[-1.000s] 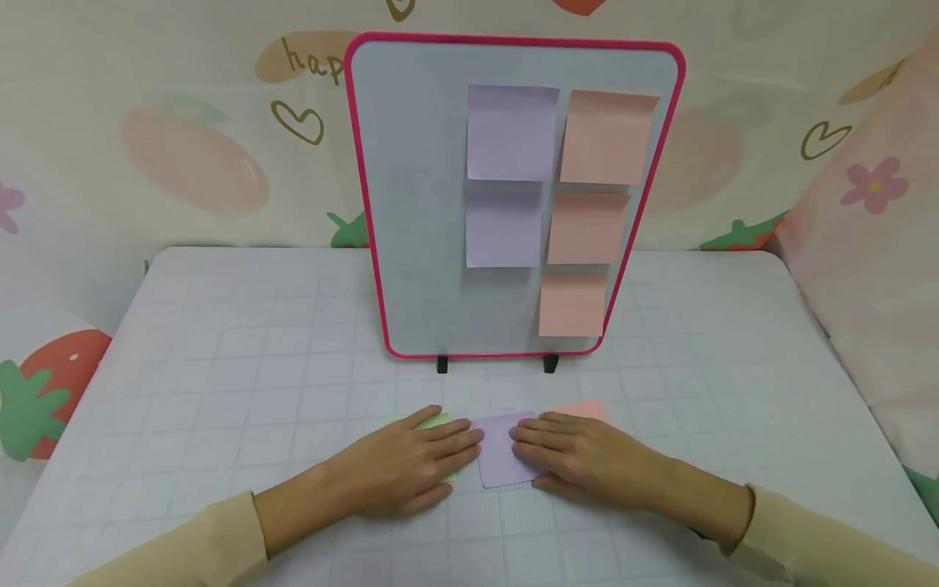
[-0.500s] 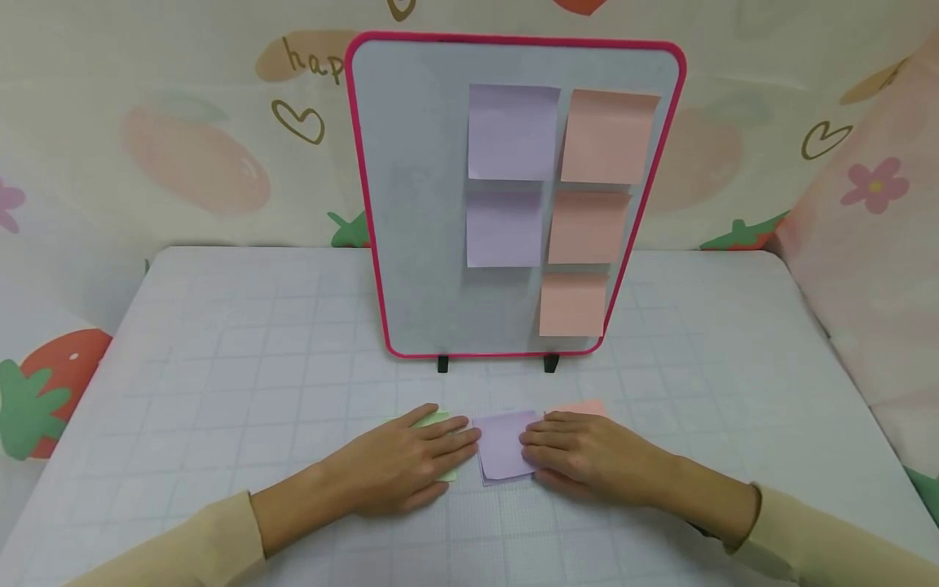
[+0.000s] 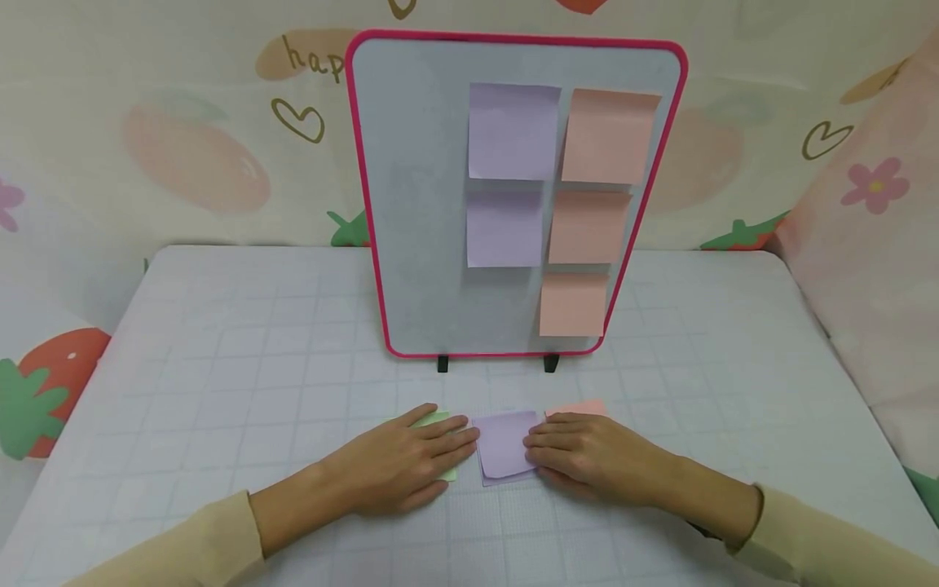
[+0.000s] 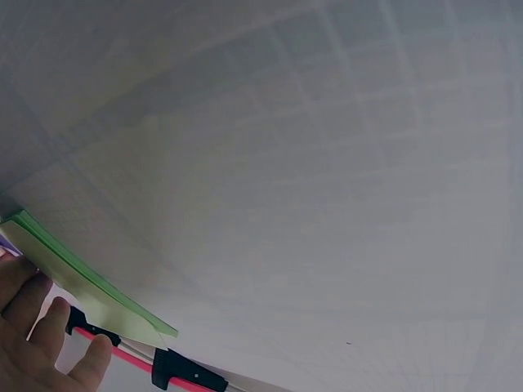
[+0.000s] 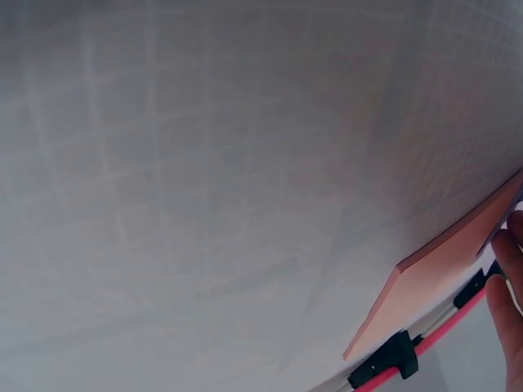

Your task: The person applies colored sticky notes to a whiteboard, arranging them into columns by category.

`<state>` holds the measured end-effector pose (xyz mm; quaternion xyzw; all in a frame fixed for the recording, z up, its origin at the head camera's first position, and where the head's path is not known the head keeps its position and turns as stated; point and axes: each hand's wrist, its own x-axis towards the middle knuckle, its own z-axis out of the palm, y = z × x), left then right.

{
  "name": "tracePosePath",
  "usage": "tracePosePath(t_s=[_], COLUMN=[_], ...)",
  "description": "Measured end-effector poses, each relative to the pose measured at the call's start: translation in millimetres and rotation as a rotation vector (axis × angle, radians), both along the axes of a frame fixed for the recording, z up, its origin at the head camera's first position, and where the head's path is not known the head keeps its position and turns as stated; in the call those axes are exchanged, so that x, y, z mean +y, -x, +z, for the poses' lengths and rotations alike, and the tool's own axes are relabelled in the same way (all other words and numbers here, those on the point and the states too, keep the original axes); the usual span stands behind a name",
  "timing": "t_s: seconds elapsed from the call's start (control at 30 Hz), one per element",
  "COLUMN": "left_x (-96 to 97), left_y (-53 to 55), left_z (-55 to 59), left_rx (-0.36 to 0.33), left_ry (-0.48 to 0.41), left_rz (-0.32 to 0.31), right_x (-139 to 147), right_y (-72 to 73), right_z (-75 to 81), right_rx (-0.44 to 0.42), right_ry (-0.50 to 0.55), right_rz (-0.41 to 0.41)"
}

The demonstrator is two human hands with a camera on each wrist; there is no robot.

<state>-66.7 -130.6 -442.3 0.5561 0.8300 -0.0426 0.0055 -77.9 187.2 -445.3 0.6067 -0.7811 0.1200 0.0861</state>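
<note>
A purple sticky note pad (image 3: 506, 440) lies between the hands on the table. Its top sheet sits slightly askew, its lower edge raised over the sheets below. My right hand (image 3: 587, 452) pinches that sheet by its right side; the thumb tip is hidden. Fingers of my left hand (image 3: 411, 461) stretch over a green pad (image 3: 434, 418), fingertips right at the purple pad's left edge. The left wrist view shows the green pad (image 4: 98, 296) in front of the fingers. Partly behind my right hand lies a pink pad (image 3: 587, 407), also seen in the right wrist view (image 5: 437, 269).
Behind the pads a pink-framed whiteboard (image 3: 418, 204) stands on black feet (image 3: 443, 364). Two purple notes (image 3: 512, 134) form its middle column and three pink notes (image 3: 583, 228) its right one. A white gridded cloth (image 3: 242, 350) covers the table; patterned fabric hangs behind.
My right fingers have drawn slightly to the right along the purple pad, and its top sheet's lower edge has lifted and shifted up. My left hand has barely moved.
</note>
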Motion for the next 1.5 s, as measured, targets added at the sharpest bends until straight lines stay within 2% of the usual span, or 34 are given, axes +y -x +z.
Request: tracePosePath(t_s=[0.37,0.6,0.97,1.5], left_x=[-1.0,-1.5,-2.7,-2.5], left_y=[0.1,0.1,-0.8,-1.0], left_z=[2.3,1.9,-0.4,-1.2], left_rx=[-0.016,-0.007,0.021,0.018], left_ry=[0.002,0.004,-0.005,-0.001], left_rz=[0.005,0.004,-0.009,-0.004], right_x=[-2,-5,-5,-4], right_y=[1.2,2.2,9.6,14.0], right_z=[2.1,3.9,11.4,26.3], right_rx=[-0.002,-0.078,-0.009,-0.021], right_ry=[0.008,0.066,0.128,0.168], right_rz=[-0.007,-0.049,-0.052,-0.129])
